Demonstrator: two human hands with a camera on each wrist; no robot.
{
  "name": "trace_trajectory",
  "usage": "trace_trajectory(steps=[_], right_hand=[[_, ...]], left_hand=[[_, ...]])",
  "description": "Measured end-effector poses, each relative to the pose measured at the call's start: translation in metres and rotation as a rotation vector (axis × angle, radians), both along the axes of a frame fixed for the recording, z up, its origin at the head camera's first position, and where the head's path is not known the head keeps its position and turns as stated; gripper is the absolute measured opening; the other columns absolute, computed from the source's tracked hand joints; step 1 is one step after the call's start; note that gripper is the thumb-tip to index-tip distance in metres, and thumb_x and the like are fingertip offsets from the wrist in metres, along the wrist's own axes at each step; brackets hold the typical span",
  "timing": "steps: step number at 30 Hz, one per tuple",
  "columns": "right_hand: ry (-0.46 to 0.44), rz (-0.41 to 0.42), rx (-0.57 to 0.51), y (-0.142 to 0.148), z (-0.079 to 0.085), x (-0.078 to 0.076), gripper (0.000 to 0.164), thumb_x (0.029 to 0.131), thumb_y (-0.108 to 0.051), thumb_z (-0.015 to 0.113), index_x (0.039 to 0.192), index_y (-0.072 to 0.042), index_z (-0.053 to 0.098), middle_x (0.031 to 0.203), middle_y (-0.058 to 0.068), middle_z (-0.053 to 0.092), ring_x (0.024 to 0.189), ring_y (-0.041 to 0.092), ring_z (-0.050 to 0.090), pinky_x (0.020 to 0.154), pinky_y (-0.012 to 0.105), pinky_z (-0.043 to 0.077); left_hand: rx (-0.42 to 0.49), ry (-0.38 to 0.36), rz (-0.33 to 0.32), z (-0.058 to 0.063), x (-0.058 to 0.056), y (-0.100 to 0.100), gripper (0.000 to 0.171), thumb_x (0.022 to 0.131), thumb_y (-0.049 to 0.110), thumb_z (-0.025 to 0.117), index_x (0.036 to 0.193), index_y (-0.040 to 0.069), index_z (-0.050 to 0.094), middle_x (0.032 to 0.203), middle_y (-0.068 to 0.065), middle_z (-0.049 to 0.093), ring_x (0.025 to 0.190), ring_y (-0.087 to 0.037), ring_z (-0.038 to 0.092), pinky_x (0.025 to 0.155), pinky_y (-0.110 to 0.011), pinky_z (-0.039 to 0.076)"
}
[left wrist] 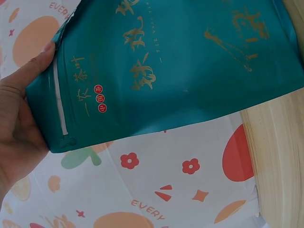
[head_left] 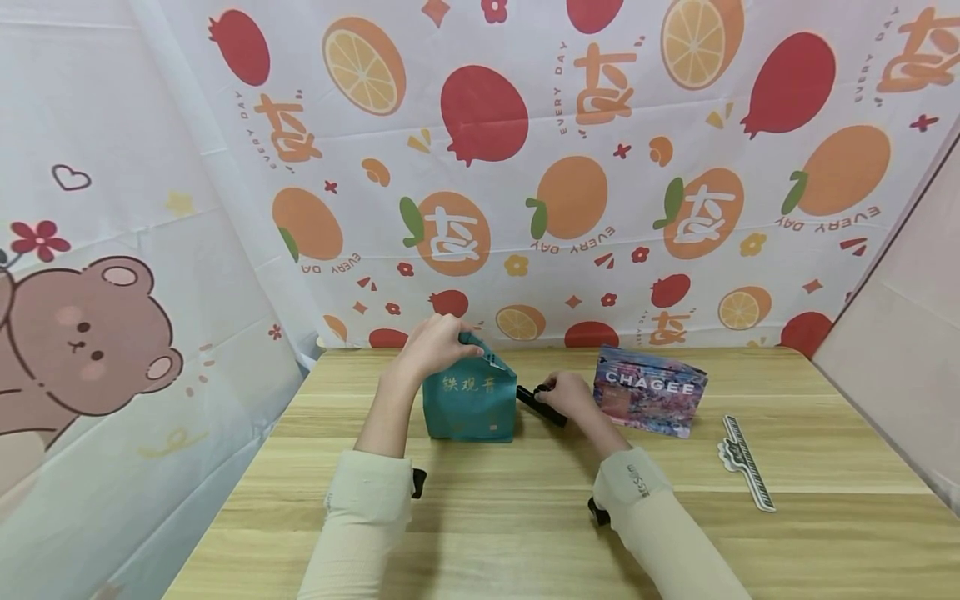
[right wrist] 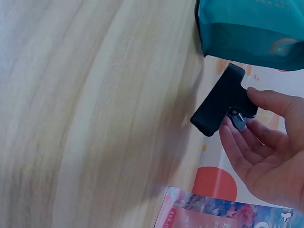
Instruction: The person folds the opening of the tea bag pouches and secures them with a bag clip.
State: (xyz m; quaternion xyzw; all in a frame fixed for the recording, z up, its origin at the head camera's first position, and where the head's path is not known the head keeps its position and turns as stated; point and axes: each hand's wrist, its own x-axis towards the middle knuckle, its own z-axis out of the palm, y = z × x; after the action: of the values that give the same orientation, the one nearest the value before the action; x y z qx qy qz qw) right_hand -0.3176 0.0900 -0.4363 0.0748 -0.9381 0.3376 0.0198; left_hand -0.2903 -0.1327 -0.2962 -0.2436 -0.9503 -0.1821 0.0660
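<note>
A teal tea bag [head_left: 468, 410] with gold characters stands on the table in the head view. My left hand [head_left: 437, 346] grips its top edge from the left, the thumb [left wrist: 45, 53] lying on the front side near the white tear strip in the left wrist view. Just to the right of the bag, my right hand [head_left: 572, 395] holds a black clip [right wrist: 222, 102] by its handles. The thumb is on one handle and the fingers are on the other, with the clip's long bar pointing away from the palm. Parts of the left fingers are hidden behind the bag.
A pink and blue CHAGEE pouch [head_left: 647, 393] stands behind and to the right of my right hand. Farther right, a flat clip [head_left: 745, 467] with a patterned strip lies on the wooden table [head_left: 510, 533]. A fruit-printed cloth [head_left: 570, 275] hangs along the back edge.
</note>
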Motion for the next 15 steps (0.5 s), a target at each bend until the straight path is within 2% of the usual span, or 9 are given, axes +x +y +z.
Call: trace_trajectory(steps=[7, 15], right_hand=[[0.004, -0.054, -0.112, -0.0001, 0.0029, -0.0029, 0.021, 0.08, -0.018, 0.071, 0.094, -0.003, 0.069, 0.087, 0.006, 0.064, 0.076, 0.018, 0.056, 0.07, 0.034, 0.046], [-0.001, -0.1, -0.201, 0.0003, 0.0101, -0.0011, 0.018, 0.079, -0.018, 0.072, 0.09, -0.004, 0.069, 0.081, 0.005, 0.065, 0.069, 0.016, 0.058, 0.063, 0.031, 0.047]], left_hand=[[-0.001, -0.003, -0.011, 0.0018, -0.002, -0.0011, 0.028, 0.081, 0.023, 0.071, 0.102, 0.004, 0.071, 0.101, -0.009, 0.067, 0.065, -0.011, 0.059, 0.058, -0.027, 0.044], [0.004, -0.01, -0.018, 0.0018, -0.0081, -0.0015, 0.029, 0.081, 0.023, 0.072, 0.102, 0.004, 0.071, 0.099, -0.008, 0.067, 0.057, -0.01, 0.055, 0.052, -0.026, 0.038]])
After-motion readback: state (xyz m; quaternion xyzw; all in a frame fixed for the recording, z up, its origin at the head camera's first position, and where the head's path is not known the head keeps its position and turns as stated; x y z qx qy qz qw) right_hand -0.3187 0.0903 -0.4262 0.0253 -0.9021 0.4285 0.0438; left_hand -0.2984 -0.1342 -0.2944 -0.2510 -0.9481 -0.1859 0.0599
